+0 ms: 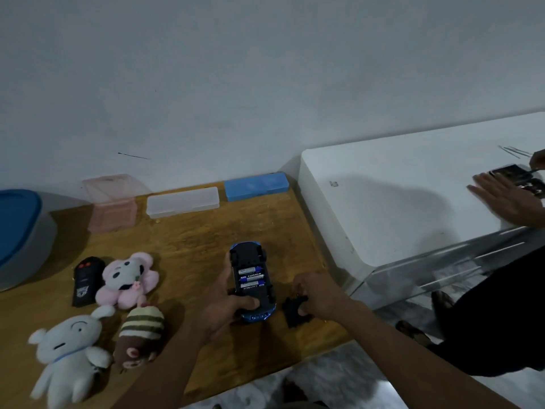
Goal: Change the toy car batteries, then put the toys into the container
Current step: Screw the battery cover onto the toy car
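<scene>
A blue toy car (253,280) lies upside down on the wooden table (188,240), its battery bay uncovered with blue-and-white batteries (251,278) inside. My left hand (224,305) grips the car from its left side, thumb on the near end. My right hand (317,296) rests just right of the car, fingers closed on the black battery cover (292,314) on the table. A black remote control (86,280), a pink plush (128,278), a white plush (69,352) and a brown striped plush (140,335) lie at the left. A grey container with a blue lid (17,231) stands at the far left.
A pink box (113,202), a clear case (182,201) and a blue case (256,185) line the wall. A white cabinet (398,202) stands to the right, where another person's hand (510,199) rests beside dark parts. The table's front edge is near.
</scene>
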The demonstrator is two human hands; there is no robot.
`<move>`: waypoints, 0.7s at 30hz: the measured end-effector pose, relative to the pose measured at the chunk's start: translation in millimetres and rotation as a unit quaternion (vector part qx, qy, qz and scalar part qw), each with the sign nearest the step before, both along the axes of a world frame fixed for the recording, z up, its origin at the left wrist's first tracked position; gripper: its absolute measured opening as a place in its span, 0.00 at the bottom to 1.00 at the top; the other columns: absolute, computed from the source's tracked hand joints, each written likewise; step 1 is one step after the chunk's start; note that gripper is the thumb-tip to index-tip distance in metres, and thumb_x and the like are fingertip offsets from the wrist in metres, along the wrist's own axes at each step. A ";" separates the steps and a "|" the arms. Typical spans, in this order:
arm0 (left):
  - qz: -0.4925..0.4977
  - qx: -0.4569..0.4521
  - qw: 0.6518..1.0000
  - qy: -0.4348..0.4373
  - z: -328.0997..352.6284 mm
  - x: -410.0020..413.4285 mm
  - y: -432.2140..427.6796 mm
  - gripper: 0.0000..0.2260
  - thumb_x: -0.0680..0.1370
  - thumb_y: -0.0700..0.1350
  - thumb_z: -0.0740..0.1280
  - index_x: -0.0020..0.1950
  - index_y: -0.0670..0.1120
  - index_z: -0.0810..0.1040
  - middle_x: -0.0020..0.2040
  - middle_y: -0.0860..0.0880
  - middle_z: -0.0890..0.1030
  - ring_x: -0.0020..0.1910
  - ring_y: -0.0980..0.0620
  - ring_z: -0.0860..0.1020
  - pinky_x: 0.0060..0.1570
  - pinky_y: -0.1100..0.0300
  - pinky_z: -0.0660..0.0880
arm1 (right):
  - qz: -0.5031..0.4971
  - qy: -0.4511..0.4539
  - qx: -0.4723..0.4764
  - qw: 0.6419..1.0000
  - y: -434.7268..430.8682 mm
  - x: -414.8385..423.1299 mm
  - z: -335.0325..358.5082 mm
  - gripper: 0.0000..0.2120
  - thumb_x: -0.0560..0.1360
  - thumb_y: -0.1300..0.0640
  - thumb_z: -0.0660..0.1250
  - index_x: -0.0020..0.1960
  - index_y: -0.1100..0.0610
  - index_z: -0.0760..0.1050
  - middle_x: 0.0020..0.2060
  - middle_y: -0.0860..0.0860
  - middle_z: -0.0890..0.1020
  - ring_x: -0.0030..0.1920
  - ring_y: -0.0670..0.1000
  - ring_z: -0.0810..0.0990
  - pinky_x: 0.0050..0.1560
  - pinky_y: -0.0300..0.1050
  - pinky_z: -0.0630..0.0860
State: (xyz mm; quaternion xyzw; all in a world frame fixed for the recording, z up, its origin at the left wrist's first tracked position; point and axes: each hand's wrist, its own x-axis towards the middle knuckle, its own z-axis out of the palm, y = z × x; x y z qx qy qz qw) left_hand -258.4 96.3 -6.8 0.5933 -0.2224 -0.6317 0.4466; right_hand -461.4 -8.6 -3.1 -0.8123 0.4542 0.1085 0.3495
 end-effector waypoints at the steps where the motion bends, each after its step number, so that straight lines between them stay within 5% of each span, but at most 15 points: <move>1: 0.003 -0.002 1.000 0.000 -0.5 1.0 -0.5 0.54 0.66 0.24 0.72 0.75 0.68 0.52 0.62 0.47 0.80 0.60 0.43 0.79 0.60 0.40 0.75 | -0.001 -0.015 0.015 1.000 -1.8 -1.6 2.7 0.20 0.67 0.64 0.76 0.57 0.57 0.77 0.52 0.52 0.77 0.51 0.49 0.74 0.44 0.39 0.74; 8: 0.003 -0.017 1.000 -0.005 5.7 8.4 -1.0 0.52 0.68 0.24 0.70 0.75 0.67 0.52 0.62 0.47 0.80 0.60 0.43 0.79 0.59 0.42 0.76 | -0.040 -0.094 0.112 0.988 -17.5 -9.4 20.5 0.11 0.69 0.65 0.73 0.52 0.58 0.82 0.37 0.49 0.81 0.38 0.44 0.79 0.37 0.31 0.76; 11: -0.008 -0.037 0.999 -0.006 6.4 14.8 -3.1 0.52 0.67 0.24 0.70 0.75 0.66 0.53 0.63 0.46 0.79 0.60 0.44 0.79 0.58 0.45 0.77 | -0.105 -0.133 0.158 0.973 -29.5 -10.6 34.8 0.10 0.71 0.65 0.73 0.51 0.57 0.82 0.40 0.50 0.83 0.43 0.49 0.83 0.43 0.38 0.80; 17: -0.007 -0.052 0.999 0.000 13.7 23.5 -4.6 0.51 0.67 0.21 0.68 0.74 0.65 0.53 0.62 0.46 0.80 0.58 0.47 0.80 0.53 0.52 0.80 | -0.166 -0.265 0.160 0.936 -52.3 11.4 72.3 0.09 0.71 0.67 0.71 0.49 0.59 0.81 0.43 0.57 0.85 0.41 0.50 0.83 0.38 0.38 0.78; 21: -0.029 -0.067 0.997 -0.010 12.7 31.6 -9.2 0.52 0.67 0.22 0.69 0.76 0.64 0.52 0.64 0.45 0.79 0.61 0.45 0.78 0.62 0.43 0.74 | -0.135 -0.279 0.161 0.937 -56.3 44.3 79.6 0.09 0.72 0.66 0.71 0.51 0.59 0.81 0.46 0.56 0.84 0.42 0.51 0.83 0.41 0.40 0.79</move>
